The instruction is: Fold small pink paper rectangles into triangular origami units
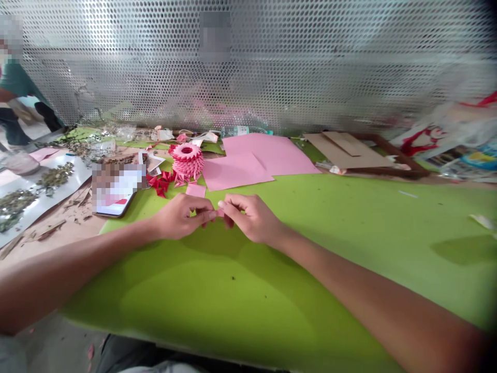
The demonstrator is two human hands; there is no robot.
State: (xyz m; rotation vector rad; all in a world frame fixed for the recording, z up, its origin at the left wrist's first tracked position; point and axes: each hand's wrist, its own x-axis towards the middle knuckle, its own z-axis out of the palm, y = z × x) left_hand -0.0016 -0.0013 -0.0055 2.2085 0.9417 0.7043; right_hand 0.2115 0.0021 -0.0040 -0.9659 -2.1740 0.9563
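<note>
A small piece of pink paper is pinched between my two hands, mostly covered by the fingers. My left hand grips its left end with thumb and forefinger. On the other end, my right hand is closed in a pinch too. Just behind my left hand lies a small pink paper slip. Beyond it stands a round pink model of folded paper pieces with a hole in its top. Several red folded pieces lie at its left. Large pink sheets spread out behind my hands.
A green sheet covers the table. At left lie a phone and dried plant bits on white paper. Cardboard pieces and plastic bags sit at back right, before a perforated metal wall. Another person is far left.
</note>
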